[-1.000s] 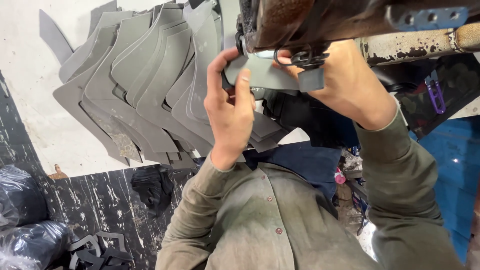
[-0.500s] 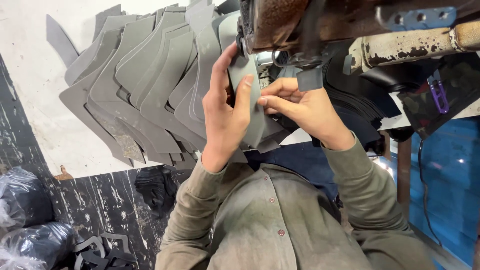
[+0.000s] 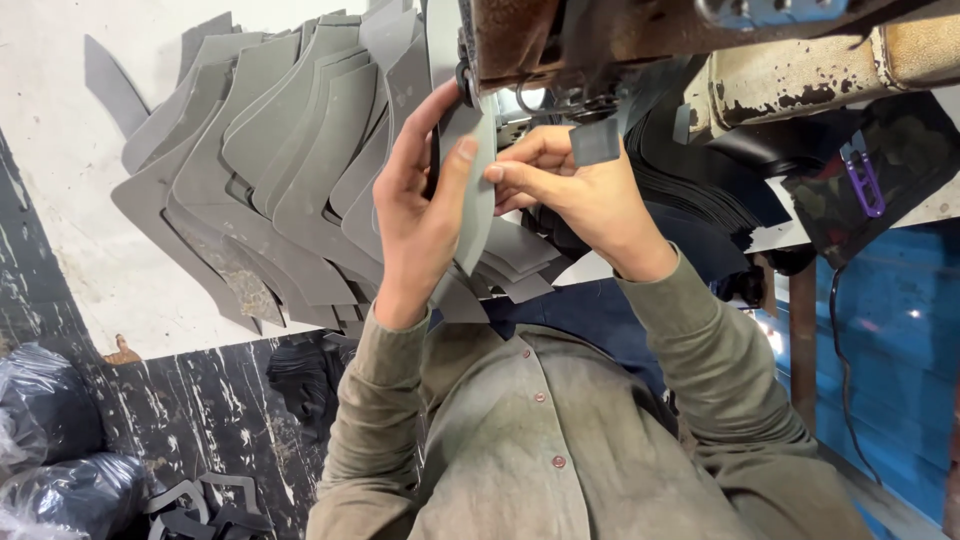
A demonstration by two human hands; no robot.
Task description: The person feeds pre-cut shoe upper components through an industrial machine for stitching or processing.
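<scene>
Grey cut piece sits pinched in my left hand and right hand just below the sewing machine. My grip holds only its edges; I judge it could skew under the needle, or slip onto the fanned stack.

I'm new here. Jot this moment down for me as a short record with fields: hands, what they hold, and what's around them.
Left hand: grips a flat grey cut piece of sheet material at the sewing machine
Right hand: pinches the same piece's edge
Machine: worn, rusty sewing machine head above the hands
Nearby: fanned stack of grey cut pieces on a white table
Floor: black plastic bags
</scene>
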